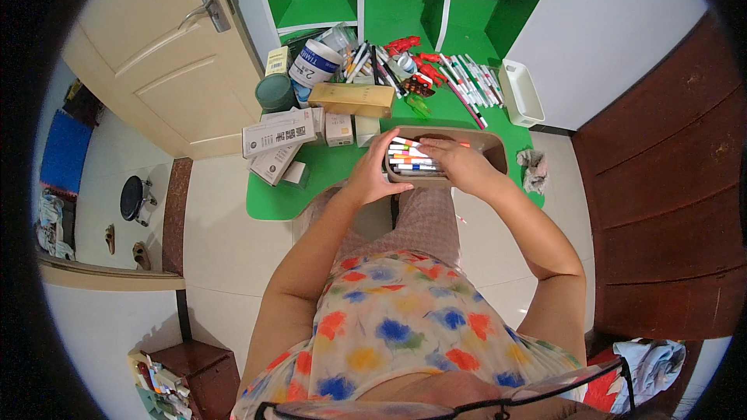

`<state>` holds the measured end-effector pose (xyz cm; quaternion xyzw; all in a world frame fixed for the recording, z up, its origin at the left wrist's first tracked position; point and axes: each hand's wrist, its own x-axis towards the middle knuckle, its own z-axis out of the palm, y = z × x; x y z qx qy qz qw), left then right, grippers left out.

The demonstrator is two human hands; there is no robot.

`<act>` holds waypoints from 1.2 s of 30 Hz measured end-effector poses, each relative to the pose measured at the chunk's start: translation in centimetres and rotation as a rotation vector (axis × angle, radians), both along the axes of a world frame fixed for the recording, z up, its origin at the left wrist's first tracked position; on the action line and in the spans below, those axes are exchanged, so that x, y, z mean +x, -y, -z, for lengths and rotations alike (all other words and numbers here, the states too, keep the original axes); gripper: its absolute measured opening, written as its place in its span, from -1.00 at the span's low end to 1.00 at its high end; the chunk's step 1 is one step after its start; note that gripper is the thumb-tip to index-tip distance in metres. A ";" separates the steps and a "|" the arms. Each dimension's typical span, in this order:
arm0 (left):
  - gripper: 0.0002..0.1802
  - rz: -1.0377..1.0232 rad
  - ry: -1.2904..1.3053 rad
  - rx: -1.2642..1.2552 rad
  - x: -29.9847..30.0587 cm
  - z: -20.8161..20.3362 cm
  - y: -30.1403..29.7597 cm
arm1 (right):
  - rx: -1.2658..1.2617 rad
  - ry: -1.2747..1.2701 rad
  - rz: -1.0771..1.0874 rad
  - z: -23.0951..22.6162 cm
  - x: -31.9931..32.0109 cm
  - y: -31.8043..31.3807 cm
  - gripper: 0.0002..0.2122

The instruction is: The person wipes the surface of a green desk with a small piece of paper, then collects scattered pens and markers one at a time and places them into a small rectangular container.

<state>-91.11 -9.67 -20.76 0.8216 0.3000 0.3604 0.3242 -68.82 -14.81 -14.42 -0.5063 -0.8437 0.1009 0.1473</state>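
The left hand (372, 174), spread wide, held one end of the brown bin (426, 182), the right hand (461, 164) lay over markers (408, 160) already inside, its grip unclear, and many loose markers (471, 80) were still outside, on the tabletop (268, 199) beyond both hands.

Counted two bare hands (459, 162), one brown rectangular plastic bin (490, 149), one white rectangular plastic basket (523, 95), one long gold box (350, 99), one dark-green cylindrical canister (275, 93), one round black stool (135, 196) and two brown shoes (141, 255); found the slim white markers (412, 161) too crowded to number.
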 end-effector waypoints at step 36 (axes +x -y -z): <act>0.27 0.051 0.004 -0.090 1.4 -0.1 -0.4 | 0.096 -0.146 0.439 -2.2 5.8 1.2 -0.93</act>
